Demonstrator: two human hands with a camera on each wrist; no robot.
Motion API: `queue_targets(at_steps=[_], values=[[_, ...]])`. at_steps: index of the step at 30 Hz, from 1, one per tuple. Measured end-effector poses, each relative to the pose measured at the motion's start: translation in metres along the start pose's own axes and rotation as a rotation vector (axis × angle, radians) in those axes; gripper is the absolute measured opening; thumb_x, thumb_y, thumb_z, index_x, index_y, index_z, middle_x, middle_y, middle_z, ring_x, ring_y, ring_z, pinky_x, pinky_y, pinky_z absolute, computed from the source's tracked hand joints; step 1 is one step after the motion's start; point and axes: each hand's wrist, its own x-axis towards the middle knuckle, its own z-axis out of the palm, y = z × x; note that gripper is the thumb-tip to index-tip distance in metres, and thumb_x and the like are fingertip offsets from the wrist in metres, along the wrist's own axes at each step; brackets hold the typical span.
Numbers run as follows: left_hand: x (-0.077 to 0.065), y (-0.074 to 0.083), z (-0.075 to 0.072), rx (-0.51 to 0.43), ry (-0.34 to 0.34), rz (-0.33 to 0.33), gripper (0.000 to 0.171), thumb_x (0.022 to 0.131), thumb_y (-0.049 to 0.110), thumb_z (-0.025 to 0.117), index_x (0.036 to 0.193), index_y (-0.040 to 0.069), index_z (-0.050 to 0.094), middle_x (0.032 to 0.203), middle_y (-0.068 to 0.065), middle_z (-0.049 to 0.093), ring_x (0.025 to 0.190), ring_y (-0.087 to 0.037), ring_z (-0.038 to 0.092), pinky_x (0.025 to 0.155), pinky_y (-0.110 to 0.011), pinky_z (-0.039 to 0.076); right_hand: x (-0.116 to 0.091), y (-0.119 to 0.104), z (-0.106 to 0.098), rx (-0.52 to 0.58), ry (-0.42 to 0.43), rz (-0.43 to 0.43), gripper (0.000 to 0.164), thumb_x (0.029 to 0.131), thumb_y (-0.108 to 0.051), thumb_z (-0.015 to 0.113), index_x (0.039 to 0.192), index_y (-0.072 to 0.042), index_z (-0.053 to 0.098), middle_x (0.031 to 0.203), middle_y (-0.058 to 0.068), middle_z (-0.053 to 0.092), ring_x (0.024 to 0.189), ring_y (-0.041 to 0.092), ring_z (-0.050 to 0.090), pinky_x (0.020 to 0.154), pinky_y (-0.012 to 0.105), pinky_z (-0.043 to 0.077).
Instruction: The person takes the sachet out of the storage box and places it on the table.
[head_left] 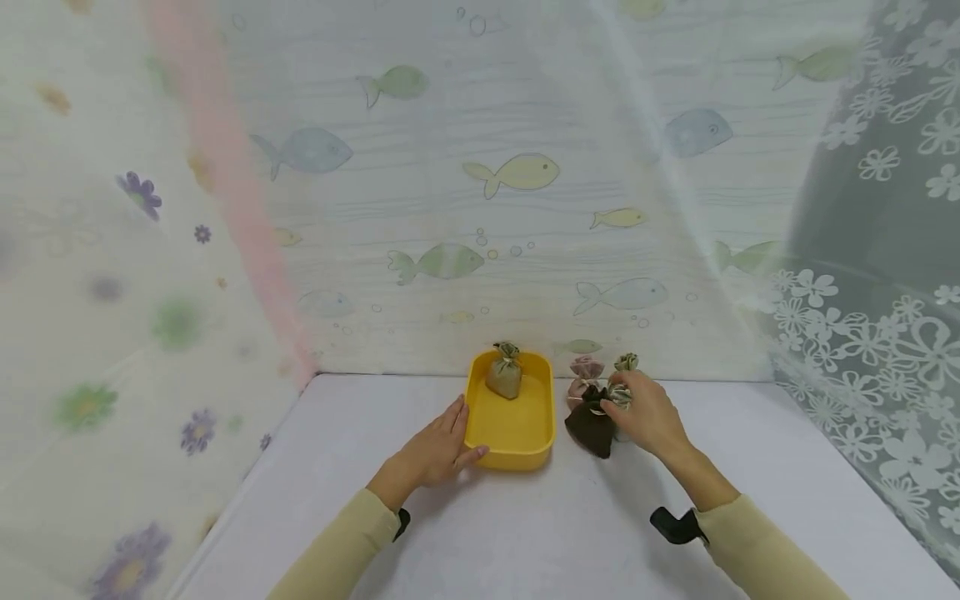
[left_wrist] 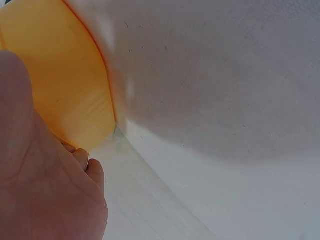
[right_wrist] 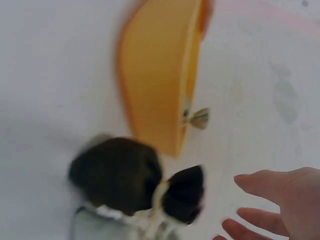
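Note:
A yellow tray (head_left: 510,427) stands on the white surface with a small green tied pouch (head_left: 504,377) inside, near its far end. My left hand (head_left: 435,446) rests against the tray's left side, its thumb at the near corner. To the right of the tray, a dark pouch (head_left: 590,429) leans in front of a pinkish pouch (head_left: 581,387). A pouch with a green patterned top (head_left: 626,362) stands beside them, partly hidden by my right hand (head_left: 651,414). In the right wrist view, the right hand's fingers are spread beside the dark pouch's neck, apart from it.
Behind the table (head_left: 540,533) hangs a curtain (head_left: 450,208) printed with fish, close to the tray and pouches. Floral fabric (head_left: 135,400) hangs on the left and lace fabric (head_left: 885,400) on the right. A dark strap (head_left: 675,525) shows at my right wrist.

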Motion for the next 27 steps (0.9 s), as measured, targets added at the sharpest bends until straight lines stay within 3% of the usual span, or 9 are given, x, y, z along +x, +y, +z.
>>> queue_targets(at_steps=[6, 8, 17, 27], values=[[0.002, -0.002, 0.000, -0.023, 0.029, 0.005, 0.101, 0.102, 0.072, 0.028, 0.161, -0.008, 0.010, 0.170, -0.022, 0.003, 0.157, -0.034, 0.013, 0.125, -0.048, 0.020, 0.021, -0.029, 0.004, 0.094, 0.022, -0.085, 0.040, 0.095, -0.015, 0.072, 0.128, 0.005, 0.063, 0.126, 0.025, 0.065, 0.117, 0.043, 0.060, 0.098, 0.059, 0.051], [0.003, -0.002, 0.002, -0.031, 0.024, 0.005, 0.101, 0.101, 0.073, 0.028, 0.161, -0.007, 0.009, 0.170, -0.022, 0.003, 0.157, -0.034, 0.013, 0.125, -0.048, 0.020, 0.029, -0.035, 0.012, 0.127, -0.005, -0.073, 0.042, 0.095, -0.015, 0.072, 0.129, 0.006, 0.062, 0.127, 0.025, 0.065, 0.117, 0.042, 0.061, 0.098, 0.057, 0.052], [0.001, 0.001, 0.003, -0.036, 0.041, 0.016, 0.098, 0.103, 0.069, 0.031, 0.161, -0.008, 0.012, 0.170, -0.022, 0.005, 0.157, -0.033, 0.014, 0.125, -0.047, 0.021, 0.076, -0.049, 0.052, 0.230, -0.154, 0.105, 0.056, 0.096, -0.023, 0.073, 0.141, 0.005, 0.053, 0.131, 0.023, 0.062, 0.119, 0.038, 0.060, 0.097, 0.051, 0.054], [-0.004, 0.006, -0.003, -0.040, 0.020, -0.014, 0.097, 0.103, 0.068, 0.034, 0.161, -0.008, 0.013, 0.170, -0.022, 0.007, 0.156, -0.034, 0.017, 0.125, -0.047, 0.023, 0.109, -0.048, 0.094, 0.384, -0.183, 0.234, 0.053, 0.099, -0.020, 0.069, 0.141, 0.008, 0.049, 0.140, 0.028, 0.053, 0.129, 0.042, 0.052, 0.106, 0.052, 0.048]])
